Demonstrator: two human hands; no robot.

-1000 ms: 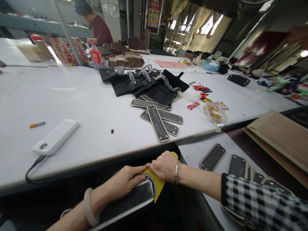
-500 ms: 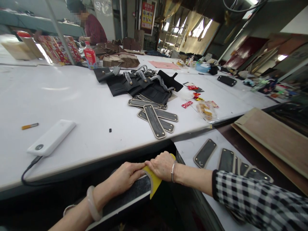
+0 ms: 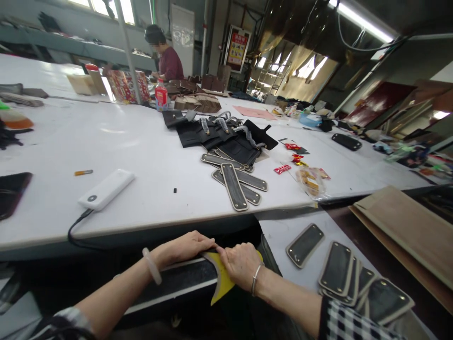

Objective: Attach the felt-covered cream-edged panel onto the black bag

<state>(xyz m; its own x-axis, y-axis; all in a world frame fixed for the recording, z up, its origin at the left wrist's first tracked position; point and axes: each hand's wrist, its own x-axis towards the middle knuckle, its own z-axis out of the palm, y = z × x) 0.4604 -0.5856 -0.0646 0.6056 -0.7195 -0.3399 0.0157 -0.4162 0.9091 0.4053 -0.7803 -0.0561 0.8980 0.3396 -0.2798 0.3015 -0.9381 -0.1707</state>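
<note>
A long black bag panel (image 3: 184, 279) with a pale edge lies in front of me, below the table's front edge. At its right end a yellow curved piece (image 3: 224, 284) bends down; I cannot tell whether it is the panel's own back or a separate layer. My left hand (image 3: 189, 246) lies over the panel's far edge, its thumb and fingers pinching the rim. Right beside it, my right hand (image 3: 240, 264) is closed around the upper part of the yellow piece. The fingertips of both hands meet, hiding the spot they grip.
Dark oblong pieces with rivets (image 3: 234, 186) lie on the white table (image 3: 141, 208), beside black bag parts (image 3: 226, 137). More riveted pieces (image 3: 336, 268) lie on the right. A power bank (image 3: 108, 189) with a cable is at left. A person (image 3: 170, 61) works at the back.
The view has shifted, so the table's things appear farther right. Both hands keep hold at the panel's end; the right fingers have moved slightly along the yellow piece.
</note>
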